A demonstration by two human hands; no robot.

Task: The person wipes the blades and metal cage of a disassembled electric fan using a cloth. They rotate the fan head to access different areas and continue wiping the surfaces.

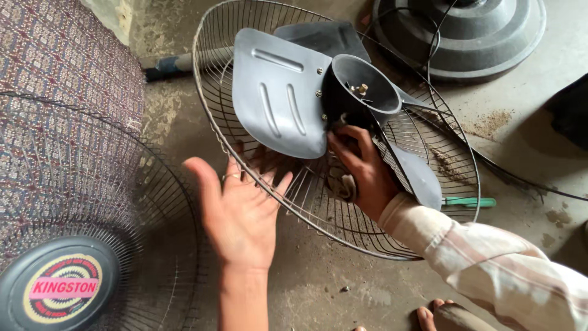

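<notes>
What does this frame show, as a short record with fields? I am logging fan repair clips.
setting: dusty concrete floor
left hand: open, palm up, fingertips at the rim of the rear guard
right hand: inside the guard, gripping a cloth under the hub
blades: grey, mounted on the hub, inside the guard
front guard: lower left, with a round badge, apart from the rest
fan base: top right, on the floor
screwdriver: green handle, on the floor right of the guard

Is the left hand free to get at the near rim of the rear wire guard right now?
Probably yes. The left hand is open and empty, its fingers at the wire guard's near rim with nothing between. The right hand is at the hub, clear of that stretch.
</notes>
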